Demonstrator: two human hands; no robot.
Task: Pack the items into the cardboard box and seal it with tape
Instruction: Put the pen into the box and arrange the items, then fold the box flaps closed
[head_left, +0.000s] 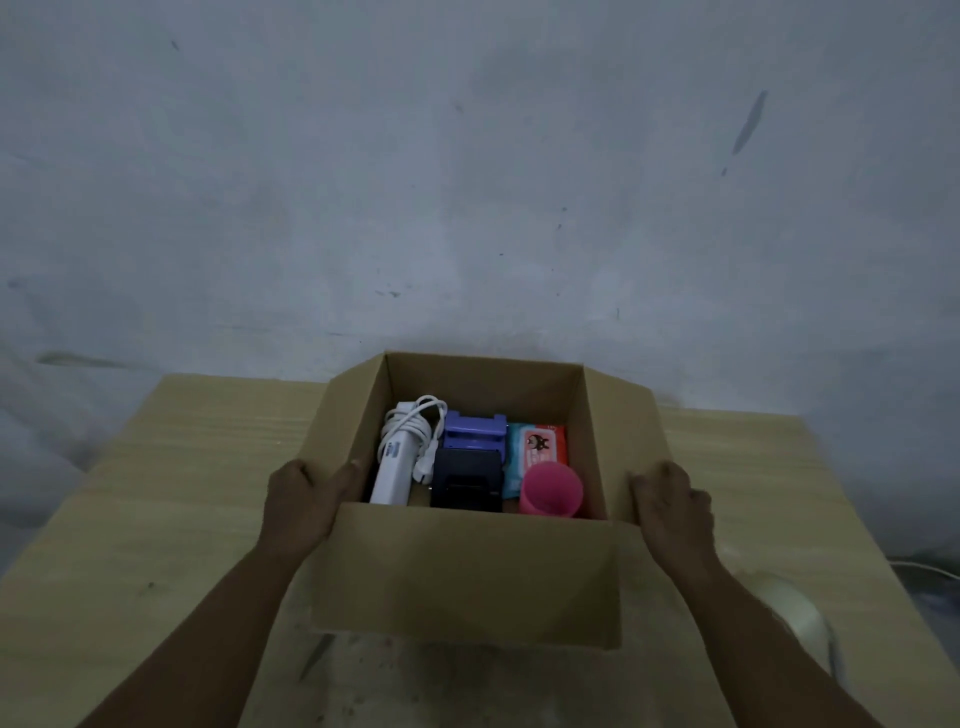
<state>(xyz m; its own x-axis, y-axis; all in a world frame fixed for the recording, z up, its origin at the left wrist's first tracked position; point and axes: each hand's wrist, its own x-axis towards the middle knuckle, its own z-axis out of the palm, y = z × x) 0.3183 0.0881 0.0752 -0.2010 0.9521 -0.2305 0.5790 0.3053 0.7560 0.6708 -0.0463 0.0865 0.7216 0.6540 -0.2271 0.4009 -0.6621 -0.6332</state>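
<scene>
Okay, the cardboard box (467, 571) sits mid-desk (156, 467), looks packed. Left hand (306, 499) and right hand (670, 504) each grip a side flap. I'd fold both flat together; tape roll (789, 608) waits by the right edge.

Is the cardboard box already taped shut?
No, the cardboard box has its flaps open, with the pink cup visible inside.

There is only one view, worn on the person's head. It looks forward and down across the table (156, 493) with a wide angle. The box (467, 571) sits close beneath it, low and central. The left hand (306, 499) and right hand (670, 504) reach in from the bottom corners. The wall (467, 156) fills the upper half.
</scene>
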